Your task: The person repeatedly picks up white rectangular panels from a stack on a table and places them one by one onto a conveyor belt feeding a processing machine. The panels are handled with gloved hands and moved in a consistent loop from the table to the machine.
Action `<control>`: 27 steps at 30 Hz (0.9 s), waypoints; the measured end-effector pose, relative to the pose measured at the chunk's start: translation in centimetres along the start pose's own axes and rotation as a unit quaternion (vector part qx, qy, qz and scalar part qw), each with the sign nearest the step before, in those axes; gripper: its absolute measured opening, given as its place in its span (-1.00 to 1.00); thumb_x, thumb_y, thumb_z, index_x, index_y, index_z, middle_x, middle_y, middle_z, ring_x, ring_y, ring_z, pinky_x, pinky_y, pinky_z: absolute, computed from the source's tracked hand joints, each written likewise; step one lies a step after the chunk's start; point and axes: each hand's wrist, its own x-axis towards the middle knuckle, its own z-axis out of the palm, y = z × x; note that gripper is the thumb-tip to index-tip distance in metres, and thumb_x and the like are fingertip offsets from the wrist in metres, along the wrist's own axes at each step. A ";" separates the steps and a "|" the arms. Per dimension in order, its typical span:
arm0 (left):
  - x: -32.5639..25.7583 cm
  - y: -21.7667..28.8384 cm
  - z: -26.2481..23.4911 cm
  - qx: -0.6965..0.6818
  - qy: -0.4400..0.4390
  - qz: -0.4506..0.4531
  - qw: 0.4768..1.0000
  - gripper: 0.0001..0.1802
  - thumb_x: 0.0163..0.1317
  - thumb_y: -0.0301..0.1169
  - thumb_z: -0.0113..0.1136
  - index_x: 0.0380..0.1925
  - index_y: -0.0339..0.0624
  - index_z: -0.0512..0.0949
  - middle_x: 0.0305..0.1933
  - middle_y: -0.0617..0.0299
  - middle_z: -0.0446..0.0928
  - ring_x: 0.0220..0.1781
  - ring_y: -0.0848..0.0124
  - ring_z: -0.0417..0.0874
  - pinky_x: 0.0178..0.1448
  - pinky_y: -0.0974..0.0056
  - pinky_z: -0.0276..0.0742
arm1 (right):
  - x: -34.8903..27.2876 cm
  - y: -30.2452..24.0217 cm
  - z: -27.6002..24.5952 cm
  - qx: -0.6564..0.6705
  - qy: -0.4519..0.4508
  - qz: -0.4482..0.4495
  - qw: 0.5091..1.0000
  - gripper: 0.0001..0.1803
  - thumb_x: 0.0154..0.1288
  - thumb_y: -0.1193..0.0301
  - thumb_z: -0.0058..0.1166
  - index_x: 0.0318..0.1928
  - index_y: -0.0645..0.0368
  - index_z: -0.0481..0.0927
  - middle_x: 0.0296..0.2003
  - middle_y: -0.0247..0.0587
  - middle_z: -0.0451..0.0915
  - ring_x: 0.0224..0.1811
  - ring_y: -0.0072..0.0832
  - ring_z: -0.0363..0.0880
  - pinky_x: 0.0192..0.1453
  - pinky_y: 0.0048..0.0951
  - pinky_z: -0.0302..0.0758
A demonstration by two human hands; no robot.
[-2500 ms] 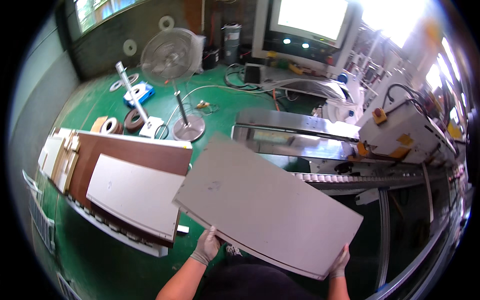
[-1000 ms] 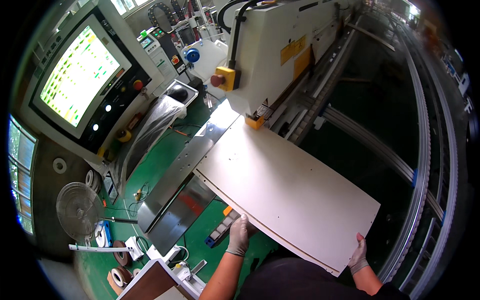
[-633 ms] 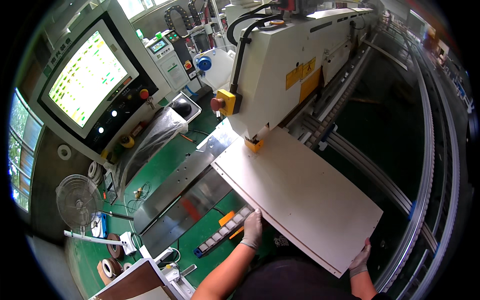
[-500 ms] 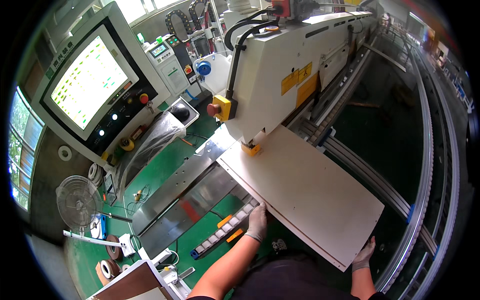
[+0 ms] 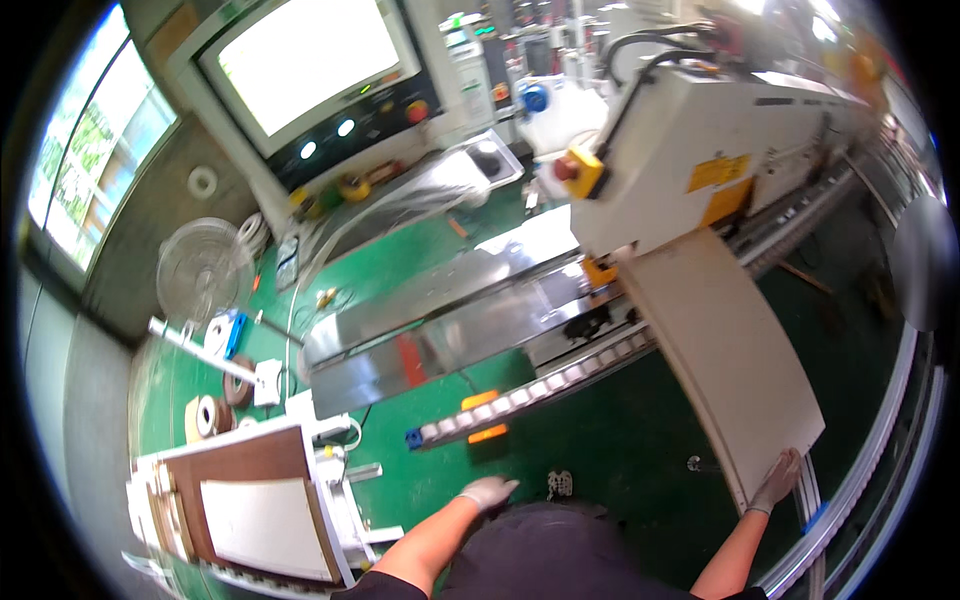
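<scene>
One pale board (image 5: 728, 350) lies at two o'clock from the empty, loose-fingered left hand (image 5: 490, 492), right hand (image 5: 777, 483) touching its near end, grip unclear; likely stiff, weighty, smooth, best held by opposite edges.

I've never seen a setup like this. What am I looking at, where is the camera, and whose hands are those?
There's no robot arm here: a person is working in pale gloves. The pictures come from a wide fisheye camera on their head, looking down, so straight edges bend near the rim. The right hand is on the near end of a long pale board; I can't tell how firmly it grips. The board's far end meets a big white machine. The left hand holds nothing, above the green floor. At lower left, another pale board lies on a brown panel.
</scene>
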 end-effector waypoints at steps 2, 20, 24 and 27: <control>-5.6 -6.0 1.3 -0.018 -0.037 -0.094 0.995 -0.29 0.52 0.12 -0.11 0.34 -0.22 0.55 0.38 -0.29 0.50 0.41 -0.16 0.54 0.52 -0.04 0.37 | 0.9 -3.0 1.3 -0.126 -0.022 -0.044 0.991 -0.46 0.52 0.21 0.00 0.33 0.35 0.49 0.24 0.15 0.56 0.36 0.00 0.46 0.48 -0.09 0.34; -28.0 -39.2 19.8 -0.672 0.643 -0.364 0.050 -0.11 0.45 0.07 0.12 0.48 -0.46 0.24 0.43 -0.27 0.41 0.43 -0.03 0.50 0.47 -0.05 0.43 | -43.7 -28.3 8.2 0.006 -0.676 -0.528 0.514 -0.57 0.38 0.17 0.28 0.06 0.24 0.73 -0.04 -0.05 0.75 0.04 -0.24 0.73 0.19 -0.28 0.60; -29.0 -48.4 26.0 -0.690 0.667 -0.254 0.118 -0.30 0.42 -0.09 0.24 0.31 -0.45 0.38 0.32 -0.18 0.48 0.30 0.07 0.58 0.37 -0.06 0.51 | -47.6 -27.2 8.1 -0.110 -0.781 -0.354 0.503 -0.53 0.53 0.08 0.16 0.15 0.21 0.70 0.07 -0.10 0.75 0.15 -0.27 0.69 0.28 -0.20 0.57; -26.2 -46.7 23.6 -0.676 0.715 -0.156 0.086 -0.63 0.29 -0.52 0.36 -0.03 -0.36 0.40 0.03 -0.05 0.53 0.03 0.20 0.61 0.13 0.01 0.61 | -44.4 -30.2 3.6 -0.121 -0.689 -0.484 0.525 -0.51 0.47 0.07 0.16 0.12 0.24 0.69 0.11 0.04 0.72 0.20 -0.07 0.66 0.27 -0.11 0.56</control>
